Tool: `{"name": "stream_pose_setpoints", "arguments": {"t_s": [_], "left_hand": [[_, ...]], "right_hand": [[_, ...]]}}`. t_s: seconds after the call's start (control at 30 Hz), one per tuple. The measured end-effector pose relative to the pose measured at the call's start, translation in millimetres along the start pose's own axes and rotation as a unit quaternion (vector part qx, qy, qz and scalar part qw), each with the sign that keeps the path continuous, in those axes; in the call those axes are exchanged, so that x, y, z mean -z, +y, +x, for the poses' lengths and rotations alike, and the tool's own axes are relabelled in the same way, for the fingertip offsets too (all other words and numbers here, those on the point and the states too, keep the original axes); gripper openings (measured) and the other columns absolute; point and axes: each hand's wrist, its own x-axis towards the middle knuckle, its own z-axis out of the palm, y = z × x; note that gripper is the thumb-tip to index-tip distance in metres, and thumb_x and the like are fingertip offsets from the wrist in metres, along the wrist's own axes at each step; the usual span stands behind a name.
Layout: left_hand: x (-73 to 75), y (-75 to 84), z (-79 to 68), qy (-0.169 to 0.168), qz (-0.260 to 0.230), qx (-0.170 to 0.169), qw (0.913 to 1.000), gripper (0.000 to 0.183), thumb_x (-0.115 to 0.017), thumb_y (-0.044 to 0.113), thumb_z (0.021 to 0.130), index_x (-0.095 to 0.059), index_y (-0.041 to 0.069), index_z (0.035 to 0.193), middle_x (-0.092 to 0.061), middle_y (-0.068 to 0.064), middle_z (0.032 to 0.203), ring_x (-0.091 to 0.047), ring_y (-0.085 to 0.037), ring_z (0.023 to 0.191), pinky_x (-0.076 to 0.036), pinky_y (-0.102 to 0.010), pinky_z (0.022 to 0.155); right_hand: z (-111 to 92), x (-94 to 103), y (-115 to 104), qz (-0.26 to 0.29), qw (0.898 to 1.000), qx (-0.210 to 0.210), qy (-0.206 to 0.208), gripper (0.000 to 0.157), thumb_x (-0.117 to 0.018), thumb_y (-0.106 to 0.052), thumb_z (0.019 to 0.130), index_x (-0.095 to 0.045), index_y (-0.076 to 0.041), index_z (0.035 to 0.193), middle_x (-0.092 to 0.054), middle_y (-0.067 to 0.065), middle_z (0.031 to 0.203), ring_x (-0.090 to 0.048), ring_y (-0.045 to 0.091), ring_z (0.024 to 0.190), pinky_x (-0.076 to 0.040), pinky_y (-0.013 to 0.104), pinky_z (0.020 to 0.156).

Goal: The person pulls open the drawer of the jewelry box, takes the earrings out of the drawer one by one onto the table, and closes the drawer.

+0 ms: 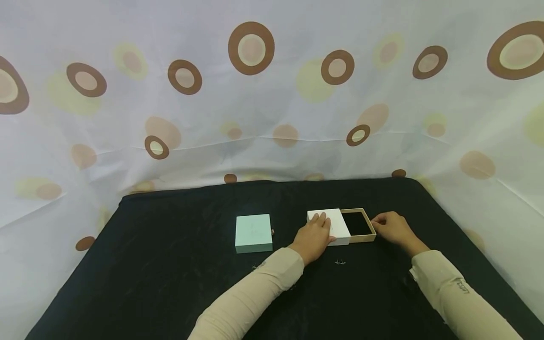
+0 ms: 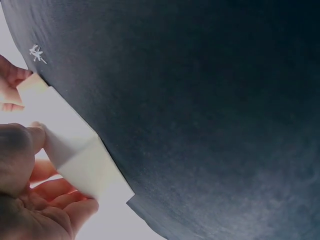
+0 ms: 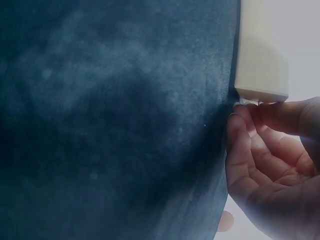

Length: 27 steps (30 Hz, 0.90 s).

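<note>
A white sliding box point(image 1: 337, 226) lies on the black cloth, its drawer point(image 1: 361, 238) pulled partway out to the right. The drawer has tan walls and a black lining. My left hand point(image 1: 313, 238) lies over the white sleeve; in the left wrist view its thumb and fingers grip the sleeve point(image 2: 75, 145) from two sides. My right hand point(image 1: 392, 227) is at the drawer's outer end. In the right wrist view, thumb and fingertips pinch together just under the drawer's end face point(image 3: 262, 75); what they pinch is mostly hidden, perhaps a small pull tab.
Left of the white box sits a mint-green box point(image 1: 253, 233) with a small brownish tab on its right side. A small silvery piece point(image 1: 340, 262) lies in front of the white box. Another shows beside my left sleeve point(image 1: 250, 293). A dotted curtain point(image 1: 272, 108) hangs behind the black-covered table point(image 1: 170, 264).
</note>
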Motion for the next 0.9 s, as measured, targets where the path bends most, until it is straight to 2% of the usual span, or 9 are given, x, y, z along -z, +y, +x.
{"name": "stream_pose_setpoints", "arguments": {"t_s": [0.57, 0.9], "left_hand": [[-2.0, -0.2, 2.4, -0.004, 0.007, 0.006, 0.9999, 0.053, -0.044, 0.045, 0.099, -0.051, 0.008, 0.137, -0.048, -0.007, 0.143, -0.045, -0.02, 0.133, -0.044, -0.027, 0.102], [-0.4, 0.3, 2.3, -0.01, 0.01, 0.005, 0.9999, 0.054, -0.044, 0.045, 0.099, -0.05, 0.008, 0.138, -0.047, -0.007, 0.144, -0.045, -0.019, 0.133, -0.043, -0.027, 0.103]], "right_hand": [[-1.4, 2.9, -4.9, -0.008, 1.0, 0.006, 0.006, 0.024, -0.056, -0.011, 0.095, -0.07, 0.008, 0.091, -0.065, 0.003, 0.066, -0.055, 0.012, 0.057, -0.042, 0.03, 0.051], [0.1, 1.2, -6.0, -0.013, 1.0, -0.002, 0.01, 0.023, -0.056, -0.011, 0.094, -0.071, 0.007, 0.091, -0.067, 0.006, 0.071, -0.055, 0.013, 0.058, -0.042, 0.029, 0.051]]}}
